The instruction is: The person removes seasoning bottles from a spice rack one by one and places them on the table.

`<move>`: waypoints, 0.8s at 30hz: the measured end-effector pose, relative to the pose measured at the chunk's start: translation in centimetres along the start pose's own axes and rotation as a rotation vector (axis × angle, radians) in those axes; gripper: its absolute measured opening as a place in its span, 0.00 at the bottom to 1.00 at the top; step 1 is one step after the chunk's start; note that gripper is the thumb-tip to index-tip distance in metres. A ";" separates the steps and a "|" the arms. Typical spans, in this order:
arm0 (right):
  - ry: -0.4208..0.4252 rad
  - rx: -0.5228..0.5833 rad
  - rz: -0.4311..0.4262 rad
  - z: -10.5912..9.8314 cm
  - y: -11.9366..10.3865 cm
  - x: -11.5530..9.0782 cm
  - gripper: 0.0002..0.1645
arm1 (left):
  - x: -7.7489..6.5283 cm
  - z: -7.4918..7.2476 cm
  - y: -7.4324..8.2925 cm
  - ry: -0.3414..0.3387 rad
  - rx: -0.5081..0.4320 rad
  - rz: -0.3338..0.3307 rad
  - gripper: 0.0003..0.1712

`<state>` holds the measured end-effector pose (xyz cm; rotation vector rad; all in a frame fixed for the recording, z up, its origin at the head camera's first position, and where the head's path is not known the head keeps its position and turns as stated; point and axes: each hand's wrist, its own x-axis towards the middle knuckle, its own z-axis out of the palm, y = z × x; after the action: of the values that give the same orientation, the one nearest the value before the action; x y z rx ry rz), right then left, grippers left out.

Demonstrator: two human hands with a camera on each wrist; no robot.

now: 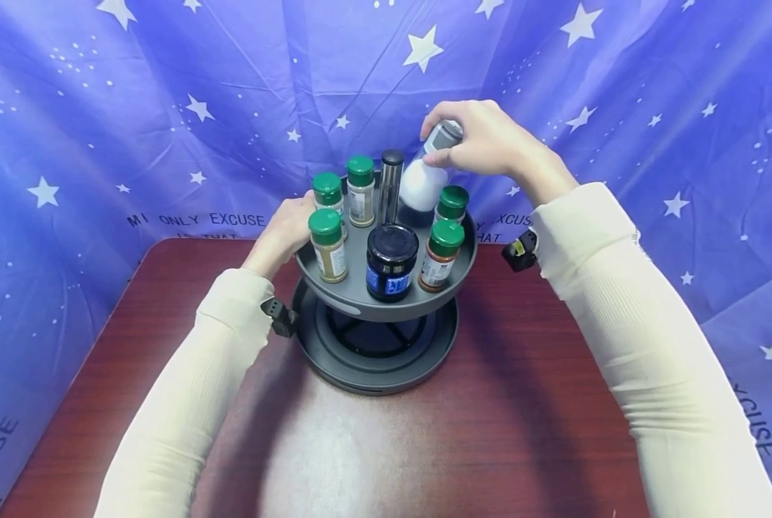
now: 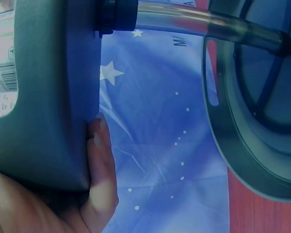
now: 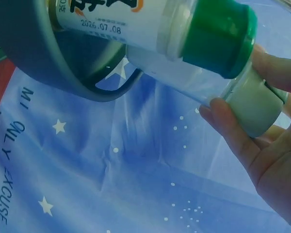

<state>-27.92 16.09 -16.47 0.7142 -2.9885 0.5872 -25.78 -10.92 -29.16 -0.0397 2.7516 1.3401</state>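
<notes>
A two-tier round grey spice rack (image 1: 411, 311) stands on the table, its tiers joined by a central post (image 1: 391, 188). My left hand (image 1: 288, 229) grips the left edge of the upper tier; the left wrist view shows its fingers (image 2: 103, 179) curled under the tray. Over the back right of that tier, my right hand (image 1: 486, 140) holds a clear bottle with white contents (image 1: 422, 185) by its grey lid (image 3: 257, 104). The bottle leans, its base inside the rim. A green-capped spice jar (image 3: 218, 36) partly covers it in the right wrist view.
Several green-capped spice jars (image 1: 329, 248) and a dark black-lidded jar (image 1: 392, 262) stand around the upper tier. Below it, the lower tier (image 1: 340, 370) shows a dark spoked centre. A blue star-print curtain (image 1: 230, 65) hangs behind the reddish wooden table (image 1: 515, 403).
</notes>
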 end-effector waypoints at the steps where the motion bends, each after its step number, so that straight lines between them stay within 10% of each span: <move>1: 0.011 0.010 0.007 0.0 0.1 -0.1 0.23 | 0.0 0.0 -0.1 -0.001 -0.003 0.000 0.36; 24: 0.123 0.092 0.125 -1.3 3.8 -1.6 0.20 | -0.1 0.0 -0.1 0.000 0.001 -0.005 0.36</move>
<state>-28.25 20.35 -16.77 0.4786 -2.9227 0.7489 -25.68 -10.94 -29.23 -0.0464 2.7508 1.3376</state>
